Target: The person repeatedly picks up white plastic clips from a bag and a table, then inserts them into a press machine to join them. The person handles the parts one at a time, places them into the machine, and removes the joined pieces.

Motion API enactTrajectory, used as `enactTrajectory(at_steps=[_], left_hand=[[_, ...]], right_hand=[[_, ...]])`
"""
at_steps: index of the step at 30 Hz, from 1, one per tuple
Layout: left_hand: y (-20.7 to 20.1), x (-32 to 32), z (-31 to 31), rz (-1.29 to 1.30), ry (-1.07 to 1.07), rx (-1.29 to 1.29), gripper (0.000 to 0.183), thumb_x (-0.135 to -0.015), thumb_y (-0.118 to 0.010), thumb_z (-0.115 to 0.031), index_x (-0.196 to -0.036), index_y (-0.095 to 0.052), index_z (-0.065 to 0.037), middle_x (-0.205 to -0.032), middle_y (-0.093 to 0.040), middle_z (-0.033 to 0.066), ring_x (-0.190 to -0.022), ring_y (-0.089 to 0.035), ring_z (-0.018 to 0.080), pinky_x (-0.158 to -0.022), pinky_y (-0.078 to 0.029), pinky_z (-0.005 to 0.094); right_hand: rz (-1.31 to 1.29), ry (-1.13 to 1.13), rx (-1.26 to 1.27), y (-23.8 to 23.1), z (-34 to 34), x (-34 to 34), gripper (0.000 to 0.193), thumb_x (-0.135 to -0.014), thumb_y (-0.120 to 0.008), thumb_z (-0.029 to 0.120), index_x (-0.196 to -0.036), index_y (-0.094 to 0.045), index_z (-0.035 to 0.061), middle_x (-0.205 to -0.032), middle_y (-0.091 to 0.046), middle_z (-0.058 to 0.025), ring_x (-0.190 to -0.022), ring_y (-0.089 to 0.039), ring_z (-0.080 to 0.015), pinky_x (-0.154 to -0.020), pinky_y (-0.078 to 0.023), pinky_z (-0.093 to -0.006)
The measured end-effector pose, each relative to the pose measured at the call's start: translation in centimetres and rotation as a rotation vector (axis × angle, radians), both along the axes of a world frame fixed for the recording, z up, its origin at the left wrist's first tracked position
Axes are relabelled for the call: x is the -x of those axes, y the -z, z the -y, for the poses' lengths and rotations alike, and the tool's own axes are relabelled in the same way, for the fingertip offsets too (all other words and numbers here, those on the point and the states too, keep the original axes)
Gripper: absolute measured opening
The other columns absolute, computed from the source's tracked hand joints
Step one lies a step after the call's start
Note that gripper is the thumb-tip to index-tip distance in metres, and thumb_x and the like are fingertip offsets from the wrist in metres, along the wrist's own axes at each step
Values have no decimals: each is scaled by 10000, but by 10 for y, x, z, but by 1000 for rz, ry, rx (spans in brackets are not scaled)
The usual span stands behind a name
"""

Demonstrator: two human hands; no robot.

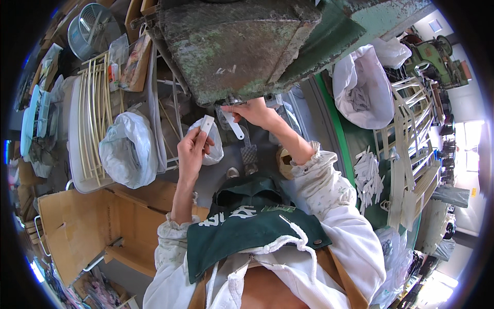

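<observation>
Below a green, worn machine (236, 46), my left hand (191, 152) pinches a short flat white strip (207, 123) between thumb and fingers. The strip points up, with a small hole near its top. My right hand (253, 113) reaches under the machine's lower edge, fingers closed at the upper end of another white strip (235, 127). This one slants downward, and its rounded lower end has a hole. The machine's working part behind the right fingertips is mostly hidden. A white plastic bag (212, 149) hangs just beyond my left hand.
To the left, an open white bag (128, 149) stands by a pale bin with long thin rods (92, 118). A cardboard box (77, 232) sits lower left. At right, a green-edged table bears a bag of strips (363, 87), loose strips (368, 177) and pale slats (411, 190).
</observation>
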State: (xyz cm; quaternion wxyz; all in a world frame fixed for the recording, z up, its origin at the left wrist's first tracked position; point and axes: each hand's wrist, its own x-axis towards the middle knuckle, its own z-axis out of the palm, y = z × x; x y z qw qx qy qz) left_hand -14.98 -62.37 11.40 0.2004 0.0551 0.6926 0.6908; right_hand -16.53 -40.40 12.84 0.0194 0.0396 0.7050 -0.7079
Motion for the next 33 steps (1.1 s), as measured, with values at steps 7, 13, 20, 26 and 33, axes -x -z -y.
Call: enactTrajectory(at_steps=[7, 13, 20, 26, 33], left_hand=[[-23, 20, -43, -65, 39, -134, 272, -934, -553, -136, -1135, -573, 46, -684, -622, 63, -459, -446, 36, -423, -331, 176], [-15, 16, -33, 132, 19, -86, 207, -892, -612, -138, -992, -613, 43, -625, -616, 76, -390, -432, 49, -364, -300, 190], [-13, 15, -17, 123, 9, -60, 171, -865, -652, -136, -799, -662, 21, -560, -559, 29, -371, -388, 36, -348, -250, 179], [-14, 20, -17, 163, 13, -101, 161, -855, -660, -134, -804, -661, 18, -554, -550, 26, -386, -395, 32, -350, -246, 175], [-17, 26, -13, 170, 47, -69, 185, -861, -651, -148, -790, -650, 23, -543, -525, 10, -388, -380, 29, -358, -236, 177]], right_hand=[[-14, -254, -425, 7, -9, -32, 254, -860, -666, 219, -822, -668, -32, -609, -592, -14, -560, -454, -39, -496, -369, -255], [168, -212, -186, 1, -9, -41, 230, -892, -622, 182, -815, -670, -29, -623, -616, -19, -520, -442, -34, -461, -316, -203], [298, -249, 77, -7, -11, -54, 277, -919, -588, 241, -876, -659, -24, -619, -617, -44, -494, -419, -27, -433, -277, -175], [294, -245, 94, -14, -12, -52, 271, -911, -602, 232, -881, -659, -31, -616, -606, -51, -465, -386, -34, -419, -254, -183], [269, -237, 96, -18, -6, -54, 298, -906, -613, 261, -871, -664, -30, -600, -585, -29, -496, -462, -42, -425, -271, -187]])
